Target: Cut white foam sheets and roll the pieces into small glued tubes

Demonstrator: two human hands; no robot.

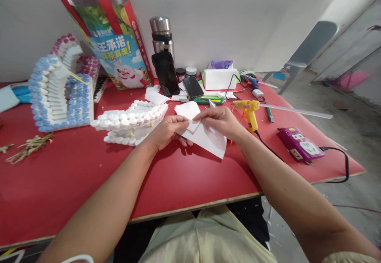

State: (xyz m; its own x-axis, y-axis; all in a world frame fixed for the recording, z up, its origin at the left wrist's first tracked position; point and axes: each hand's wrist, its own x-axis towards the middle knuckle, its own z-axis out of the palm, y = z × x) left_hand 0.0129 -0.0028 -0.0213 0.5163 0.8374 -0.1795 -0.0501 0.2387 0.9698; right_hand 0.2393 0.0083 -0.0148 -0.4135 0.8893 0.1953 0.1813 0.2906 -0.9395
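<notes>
Between my two hands, above the red table, is a white sheet of paper (210,138) with a smaller folded or cut white piece on it. My left hand (171,130) pinches the paper's left edge, thumb on top and fingers beneath. My right hand (220,120) presses thumb and fingertips on the upper part of the paper. A pointed grey blade-like tip (212,103) shows just behind my right hand; whether I hold it, I cannot tell. To the left of my left hand lies a white tooth-row-like model (127,118) made of many small white pieces.
A yellow glue gun (250,112) and a purple power strip (300,146) with a black cord lie to the right. Behind stand a steel flask (161,32), a phone (165,72) and a printed bag (116,44). Blue-and-white models (61,96) stand at left.
</notes>
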